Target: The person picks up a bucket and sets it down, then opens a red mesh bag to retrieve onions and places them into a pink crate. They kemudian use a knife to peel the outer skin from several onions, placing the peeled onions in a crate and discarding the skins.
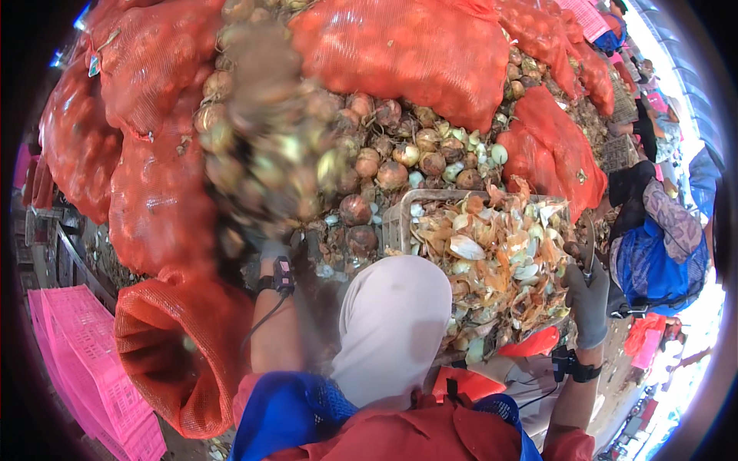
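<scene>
The left hand (274, 249), in a grey glove, is reaching to the near edge of a heap of onions (392, 174); motion is blurring it and the onions just beyond, so whether it is open or gripping anything is not possible to tell. The right hand (589, 300), gloved too, is closing around a curved metal blade (590, 244) and holding it up just beside the right edge of a pale crate (395, 224). The onions are spreading over the far middle of the scene, left of and beyond the crate, with a few whole ones lying near its left wall. Dry onion skins (496, 242) are filling the crate. A full red mesh sack (407, 58) is lying across the far side of the heap, while others are standing to the left and far right. Near on the left, an open mesh sack (173, 349) is gaping beside pink crates (100, 361). The person's pale-clad knee (393, 319) is resting between the hands, and a co-worker in blue (659, 257) is sitting at the right.
</scene>
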Motion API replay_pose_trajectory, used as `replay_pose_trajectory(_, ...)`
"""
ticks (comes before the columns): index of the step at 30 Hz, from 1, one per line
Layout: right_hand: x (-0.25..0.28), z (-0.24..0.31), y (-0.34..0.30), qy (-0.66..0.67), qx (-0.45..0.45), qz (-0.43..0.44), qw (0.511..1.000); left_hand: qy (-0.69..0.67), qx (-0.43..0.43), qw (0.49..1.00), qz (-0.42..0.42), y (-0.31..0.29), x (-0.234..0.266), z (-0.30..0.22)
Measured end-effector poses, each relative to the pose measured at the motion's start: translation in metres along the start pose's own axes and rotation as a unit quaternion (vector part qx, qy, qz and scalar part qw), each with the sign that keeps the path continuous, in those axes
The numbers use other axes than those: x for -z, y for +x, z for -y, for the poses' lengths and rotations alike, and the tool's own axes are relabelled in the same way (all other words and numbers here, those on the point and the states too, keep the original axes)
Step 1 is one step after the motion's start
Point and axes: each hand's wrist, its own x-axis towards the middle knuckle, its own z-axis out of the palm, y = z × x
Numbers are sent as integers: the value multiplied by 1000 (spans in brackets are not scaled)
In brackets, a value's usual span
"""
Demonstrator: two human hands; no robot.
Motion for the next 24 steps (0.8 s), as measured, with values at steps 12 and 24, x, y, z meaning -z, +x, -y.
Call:
replay_pose_trajectory(12, -39, 82, -49, 83, 246, 121, 958, -319, -9, 923, 216, -141, -314, -373)
replay_pose_trajectory(24, -21, 73, -142, 131, 305, 80, 940, -287, 42, 861, 419, -322, -418, -428)
